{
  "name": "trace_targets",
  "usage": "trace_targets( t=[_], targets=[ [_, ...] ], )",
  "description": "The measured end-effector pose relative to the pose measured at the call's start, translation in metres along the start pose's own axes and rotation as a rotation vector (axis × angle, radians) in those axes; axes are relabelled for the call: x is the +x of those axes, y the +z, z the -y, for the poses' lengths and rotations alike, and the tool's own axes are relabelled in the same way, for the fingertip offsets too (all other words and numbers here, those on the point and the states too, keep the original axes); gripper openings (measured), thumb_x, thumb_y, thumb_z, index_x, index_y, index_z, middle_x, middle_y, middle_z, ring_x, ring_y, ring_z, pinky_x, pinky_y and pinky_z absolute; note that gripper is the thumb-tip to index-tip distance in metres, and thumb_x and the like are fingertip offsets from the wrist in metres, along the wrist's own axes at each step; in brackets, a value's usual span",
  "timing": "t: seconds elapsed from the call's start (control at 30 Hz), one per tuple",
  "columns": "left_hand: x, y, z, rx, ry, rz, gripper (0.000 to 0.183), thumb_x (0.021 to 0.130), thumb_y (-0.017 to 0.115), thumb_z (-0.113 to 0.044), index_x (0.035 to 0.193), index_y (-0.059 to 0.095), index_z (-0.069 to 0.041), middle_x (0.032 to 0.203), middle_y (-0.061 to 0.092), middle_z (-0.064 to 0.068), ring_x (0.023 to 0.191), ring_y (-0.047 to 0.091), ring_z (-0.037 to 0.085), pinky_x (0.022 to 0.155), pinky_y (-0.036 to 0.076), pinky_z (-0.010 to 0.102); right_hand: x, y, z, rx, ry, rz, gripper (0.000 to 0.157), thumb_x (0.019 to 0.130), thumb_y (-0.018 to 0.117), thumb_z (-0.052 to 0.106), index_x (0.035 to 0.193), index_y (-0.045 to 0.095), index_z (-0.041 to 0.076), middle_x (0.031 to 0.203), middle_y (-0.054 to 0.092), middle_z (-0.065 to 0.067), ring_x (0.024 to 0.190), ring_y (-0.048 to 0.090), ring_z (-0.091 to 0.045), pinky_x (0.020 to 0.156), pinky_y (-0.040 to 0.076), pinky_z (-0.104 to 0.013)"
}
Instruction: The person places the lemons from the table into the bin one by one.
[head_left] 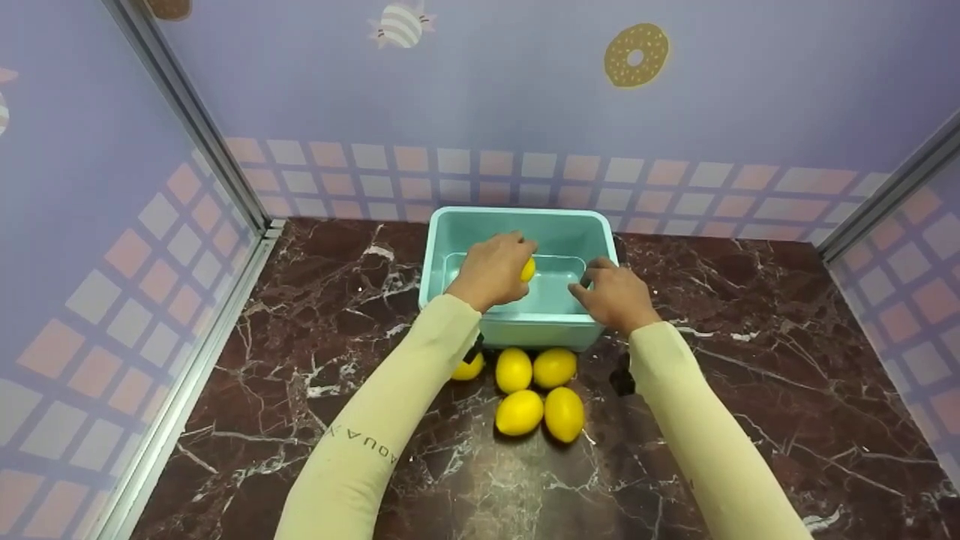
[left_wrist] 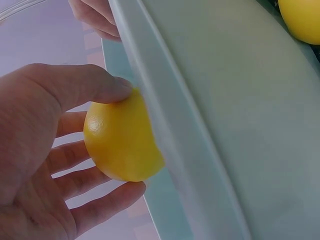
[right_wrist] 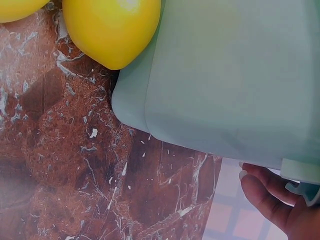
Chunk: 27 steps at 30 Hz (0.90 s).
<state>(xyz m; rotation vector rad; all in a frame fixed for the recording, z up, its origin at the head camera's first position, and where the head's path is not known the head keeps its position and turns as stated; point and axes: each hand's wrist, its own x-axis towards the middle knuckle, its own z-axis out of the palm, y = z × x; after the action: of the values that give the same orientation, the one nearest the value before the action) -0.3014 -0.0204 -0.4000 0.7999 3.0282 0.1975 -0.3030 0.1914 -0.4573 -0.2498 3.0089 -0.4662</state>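
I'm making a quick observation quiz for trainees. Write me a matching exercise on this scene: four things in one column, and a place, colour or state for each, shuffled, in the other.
Column 1
1. Left hand
2. Right hand
3. Bin
4. Table

Column 2
A. Dark red-brown with pale veins
B. Holding a yellow lemon
C. Pale blue-green
D. At the right rim, holding no fruit

Right pairs: 1-B, 2-D, 3-C, 4-A
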Motion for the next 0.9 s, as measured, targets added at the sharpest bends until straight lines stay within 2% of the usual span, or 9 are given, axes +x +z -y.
trace_targets(
  t=[0.23, 0.47, 0.73, 0.9],
  targets=[
    [0.0004, 0.0002, 0.0005, 0.003, -0.001, 0.005, 0.048, 0.086, 0.068, -0.026, 0.13, 0.055, -0.013, 0.119, 0.059, 0.008, 0.102, 0.059, 0.025, 0.084, 0.054, 0.04, 0.0004, -0.0001, 0.0001, -0.004, -0.003, 0.0, 0.045, 0.095, 0.051, 0.043, 0.11, 0.068, 0.004, 0.136, 0.053, -0.014, 0.115, 0.057, -0.043, 0.098, 0.045, -0.058],
    [-0.0003, 0.0009, 0.0005, 0.009, 0.01, -0.019, 0.044, 0.086, 0.069, -0.025, 0.126, 0.058, -0.012, 0.117, 0.061, 0.008, 0.101, 0.061, 0.025, 0.081, 0.055, 0.042, 0.0004, 0.0014, 0.0013, -0.009, -0.007, -0.005, 0.044, 0.095, 0.051, 0.043, 0.106, 0.069, 0.004, 0.135, 0.054, -0.014, 0.113, 0.057, -0.043, 0.096, 0.046, -0.057],
    [0.0003, -0.0031, -0.0025, -0.007, 0.002, -0.006, 0.046, 0.089, 0.065, -0.02, 0.133, 0.055, -0.012, 0.129, 0.058, 0.008, 0.114, 0.058, 0.025, 0.089, 0.054, 0.042, 0.0003, 0.0009, 0.0, -0.014, -0.002, -0.003, 0.044, 0.095, 0.051, 0.043, 0.107, 0.069, 0.004, 0.137, 0.053, -0.015, 0.115, 0.056, -0.044, 0.097, 0.045, -0.058],
    [0.0004, -0.0019, -0.003, 0.017, 0.008, -0.021, 0.043, 0.089, 0.064, -0.019, 0.131, 0.057, -0.012, 0.123, 0.06, 0.008, 0.109, 0.06, 0.025, 0.084, 0.056, 0.041, 0.001, 0.0018, -0.0006, -0.015, -0.003, -0.008, 0.043, 0.095, 0.052, 0.043, 0.107, 0.069, 0.005, 0.136, 0.054, -0.015, 0.114, 0.057, -0.043, 0.097, 0.046, -0.058]
  ],
)
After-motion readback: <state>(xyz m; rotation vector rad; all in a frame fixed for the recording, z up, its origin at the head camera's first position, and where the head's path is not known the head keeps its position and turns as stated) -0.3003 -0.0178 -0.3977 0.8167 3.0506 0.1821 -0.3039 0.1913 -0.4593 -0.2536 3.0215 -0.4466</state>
